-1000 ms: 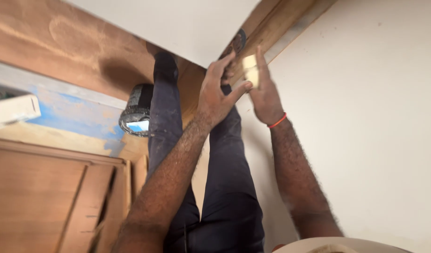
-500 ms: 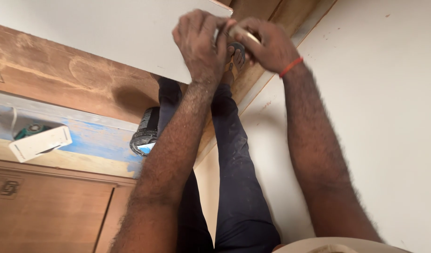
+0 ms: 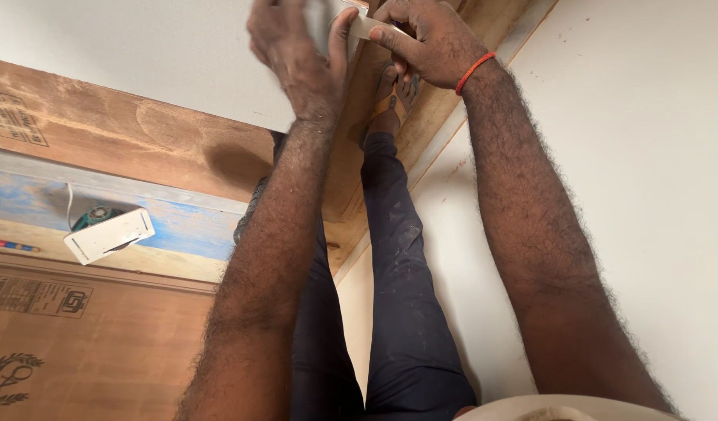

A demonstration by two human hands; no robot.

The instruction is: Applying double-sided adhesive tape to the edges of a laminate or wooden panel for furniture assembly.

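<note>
Both my arms reach out to the top of the view. My left hand (image 3: 292,51) and my right hand (image 3: 425,39) meet there around a small pale strip (image 3: 365,28). The right thumb and fingers pinch one end of it, and the left fingers curl around the other end, hiding most of it. An orange thread band (image 3: 474,70) circles my right wrist. Below the hands are my legs in dark trousers (image 3: 398,296) and one foot in a sandal (image 3: 390,97) resting on a wooden board (image 3: 444,117).
A white sheet (image 3: 140,47) lies at upper left beside brown plywood (image 3: 101,140). A small white box (image 3: 109,234) sits on a blue-stained surface (image 3: 187,230), with a green object behind it. A white wall panel (image 3: 647,195) fills the right.
My hands have closed together on the pale strip and shifted up to the frame's top. The view has dropped left; the white box is nearer the centre and the round tool by my leg is hidden.
</note>
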